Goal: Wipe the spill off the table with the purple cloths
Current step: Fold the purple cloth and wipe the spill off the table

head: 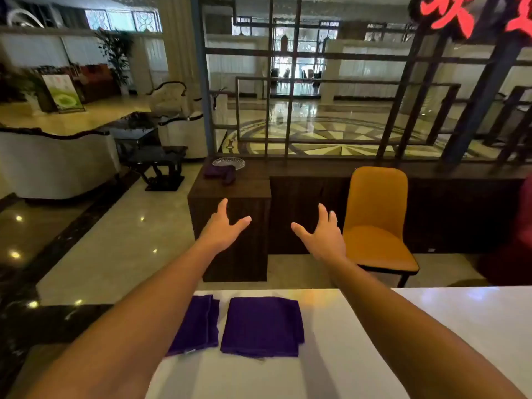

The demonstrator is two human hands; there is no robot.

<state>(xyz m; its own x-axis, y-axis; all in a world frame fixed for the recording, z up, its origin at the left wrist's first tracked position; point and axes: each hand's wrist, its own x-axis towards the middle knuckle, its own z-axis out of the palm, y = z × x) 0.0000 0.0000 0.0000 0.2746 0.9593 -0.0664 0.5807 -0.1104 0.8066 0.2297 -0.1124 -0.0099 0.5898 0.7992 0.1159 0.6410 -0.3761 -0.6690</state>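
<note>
Task not begun: two folded purple cloths (247, 326) lie untouched on white table (460, 318). Left hand (223, 226), right hand (322, 234) spread empty, beyond table edge. No spill visible.

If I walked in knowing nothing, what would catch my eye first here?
Two bare arms stretch forward, the left hand and right hand spread open and empty in mid-air. Below them, two folded purple cloths lie side by side on the white table. Beyond it stands an orange chair.
</note>
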